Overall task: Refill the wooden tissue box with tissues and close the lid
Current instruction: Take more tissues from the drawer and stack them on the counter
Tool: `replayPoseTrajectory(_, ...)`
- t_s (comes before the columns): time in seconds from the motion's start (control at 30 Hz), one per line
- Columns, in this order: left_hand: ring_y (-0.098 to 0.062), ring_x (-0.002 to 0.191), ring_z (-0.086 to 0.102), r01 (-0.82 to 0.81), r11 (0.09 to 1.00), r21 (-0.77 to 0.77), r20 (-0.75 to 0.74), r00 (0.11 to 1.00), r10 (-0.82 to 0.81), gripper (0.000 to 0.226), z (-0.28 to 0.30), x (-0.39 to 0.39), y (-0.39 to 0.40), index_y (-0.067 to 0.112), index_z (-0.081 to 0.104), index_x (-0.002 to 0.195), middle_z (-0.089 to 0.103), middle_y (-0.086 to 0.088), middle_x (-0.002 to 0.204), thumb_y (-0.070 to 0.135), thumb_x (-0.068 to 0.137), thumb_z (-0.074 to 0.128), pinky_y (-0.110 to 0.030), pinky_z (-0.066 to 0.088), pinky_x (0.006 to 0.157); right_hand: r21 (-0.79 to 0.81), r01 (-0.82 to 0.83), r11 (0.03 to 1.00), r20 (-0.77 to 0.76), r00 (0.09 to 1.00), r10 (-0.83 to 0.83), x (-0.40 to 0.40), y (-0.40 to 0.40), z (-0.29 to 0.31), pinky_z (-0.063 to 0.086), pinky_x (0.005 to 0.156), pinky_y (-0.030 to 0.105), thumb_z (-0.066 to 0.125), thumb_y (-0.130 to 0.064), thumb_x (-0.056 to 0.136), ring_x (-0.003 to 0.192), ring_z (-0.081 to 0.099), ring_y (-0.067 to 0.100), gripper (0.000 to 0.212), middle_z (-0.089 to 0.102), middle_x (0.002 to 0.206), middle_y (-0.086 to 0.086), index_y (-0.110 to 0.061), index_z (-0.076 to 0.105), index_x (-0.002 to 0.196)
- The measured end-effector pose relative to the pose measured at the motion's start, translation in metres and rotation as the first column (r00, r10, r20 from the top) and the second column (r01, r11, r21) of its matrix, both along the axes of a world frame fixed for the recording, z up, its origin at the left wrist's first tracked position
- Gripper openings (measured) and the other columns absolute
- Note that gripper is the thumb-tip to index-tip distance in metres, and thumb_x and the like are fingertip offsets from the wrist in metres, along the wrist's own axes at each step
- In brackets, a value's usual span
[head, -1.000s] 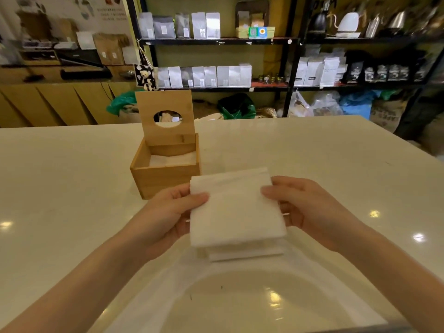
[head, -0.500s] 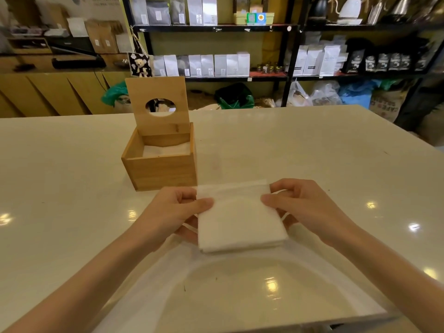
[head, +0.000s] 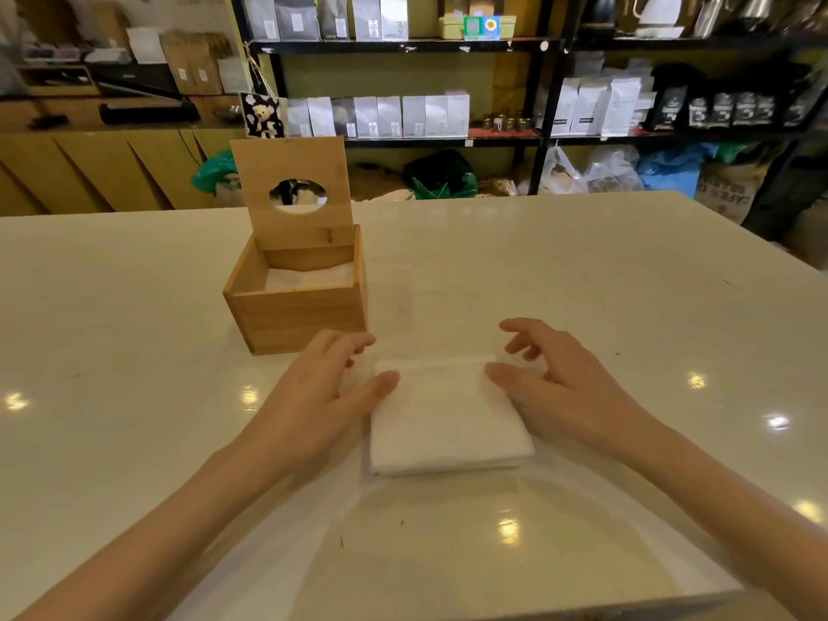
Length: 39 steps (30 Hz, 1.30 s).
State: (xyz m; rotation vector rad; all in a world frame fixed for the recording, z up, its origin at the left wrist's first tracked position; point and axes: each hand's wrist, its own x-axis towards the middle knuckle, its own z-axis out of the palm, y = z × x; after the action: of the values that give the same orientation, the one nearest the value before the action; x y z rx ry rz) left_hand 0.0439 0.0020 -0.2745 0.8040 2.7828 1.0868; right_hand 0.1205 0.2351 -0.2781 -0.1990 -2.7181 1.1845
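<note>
While the tissue stack (head: 448, 419) lies flat, both loosely spread hands (head: 322, 396) (head: 555, 387) touch its sides.

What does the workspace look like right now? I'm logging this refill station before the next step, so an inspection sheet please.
Surface: glossy cream countertop, ceiling lights reflected in it.
Job's things: square wooden tissue box, its hinged lid with an oval hole standing upright, some white tissue inside; flat stack of white folded tissues lying on the counter in front of the box.
Clutter: clear plastic wrapper under the stack's near edge.
Grips: left hand and right hand flank the stack, thumbs on top, fingers loose.
Cables: nothing seen.
Surroundings: black metal shelves of pale pouches, sacks below.
</note>
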Motion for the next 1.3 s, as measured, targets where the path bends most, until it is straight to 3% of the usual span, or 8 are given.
replayPoseTrajectory(0.13,-0.006,0.132,0.018,0.142,0.978,-0.155,0.096,0.987,-0.128,0.072,0.008,-0.009,-0.002,0.028,0.035,0.134,0.028,0.011,0.144,0.062,0.071,0.046,-0.029,0.017,0.108,0.097,-0.189,0.977,0.066,0.981,0.184,-0.007,0.005,0.003,0.023,0.105,0.028,0.051,-0.048,0.082,0.132,0.024,0.007,0.057,0.038,0.140,-0.008,-0.037,0.033,0.135)
replayPoseTrajectory(0.3,-0.011,0.136,0.011,0.264,0.918,-0.297,0.267,0.946,-0.186,0.057,0.011,-0.018,0.003,0.029,0.037,0.132,0.024,0.009,0.149,0.049,0.081,0.054,-0.034,0.013,0.110,0.212,-0.378,0.901,0.181,0.921,0.344,-0.022,0.003,0.006,0.007,0.099,0.009,0.058,-0.039,0.082,0.135,0.014,0.003,0.056,0.032,0.147,-0.003,-0.022,0.040,0.133)
replayPoseTrajectory(0.37,-0.011,0.134,0.014,0.262,0.918,-0.297,0.265,0.946,-0.184,0.055,0.013,-0.018,0.006,0.028,0.041,0.129,0.028,0.008,0.147,0.047,0.080,0.057,-0.030,0.017,0.105,0.240,-0.418,0.876,0.199,0.904,0.377,-0.025,0.004,0.008,0.010,0.091,0.003,0.061,-0.037,0.081,0.127,0.023,0.005,0.048,0.043,0.138,0.001,-0.019,0.050,0.123)
replayPoseTrajectory(0.53,-0.013,0.127,0.027,0.244,0.911,-0.331,0.304,0.942,-0.142,0.054,0.022,-0.020,0.014,0.022,0.048,0.122,0.039,0.004,0.139,0.042,0.075,0.065,-0.026,0.024,0.092,0.272,-0.417,0.867,0.292,0.895,0.338,-0.030,0.006,0.015,0.030,0.093,0.027,0.064,-0.047,0.075,0.111,0.032,0.017,0.044,0.047,0.115,-0.003,-0.024,0.054,0.111)
replayPoseTrajectory(0.73,-0.014,0.131,0.026,0.235,0.876,-0.420,0.345,0.935,-0.086,0.066,0.031,-0.022,0.023,0.017,0.043,0.129,0.031,0.008,0.145,0.041,0.073,0.068,-0.034,0.025,0.109,0.208,-0.480,0.852,0.374,0.844,0.384,-0.036,0.002,0.021,0.037,0.093,0.034,0.064,-0.043,0.075,0.105,0.037,0.017,0.035,0.050,0.108,0.003,-0.018,0.057,0.099)
replayPoseTrajectory(0.93,-0.014,0.096,0.055,0.157,0.950,-0.270,0.355,0.933,-0.053,0.033,0.033,-0.009,0.022,0.019,0.060,0.098,0.060,0.003,0.108,0.030,0.070,0.074,-0.029,0.045,0.082,0.097,-0.481,0.872,0.277,0.854,0.440,-0.032,0.000,0.028,0.036,0.056,0.015,0.070,-0.031,0.072,0.064,0.049,0.002,0.019,0.053,0.075,-0.007,-0.021,0.053,0.073)
replayPoseTrajectory(1.1,-0.017,0.089,0.059,0.076,0.994,-0.084,0.428,0.903,-0.032,0.028,0.034,-0.004,0.010,0.022,0.059,0.090,0.064,0.000,0.095,0.024,0.067,0.075,-0.031,0.047,0.076,-0.015,-0.499,0.867,0.252,0.837,0.486,-0.036,-0.002,0.036,0.039,0.066,0.030,0.068,-0.031,0.073,0.082,0.057,0.023,0.022,0.061,0.090,0.005,-0.017,0.056,0.085)
replayPoseTrajectory(1.3,-0.005,0.085,0.067,0.003,0.983,0.186,0.520,0.848,-0.101,0.041,0.051,-0.018,-0.019,0.022,0.061,0.101,0.074,0.008,0.090,0.022,0.064,0.077,-0.015,0.050,0.073,-0.198,-0.460,0.865,0.179,0.851,0.494,-0.057,-0.016,0.060,0.053,0.075,0.028,0.075,-0.034,0.060,0.086,0.065,0.012,0.033,0.067,0.090,-0.006,-0.027,0.058,0.087)
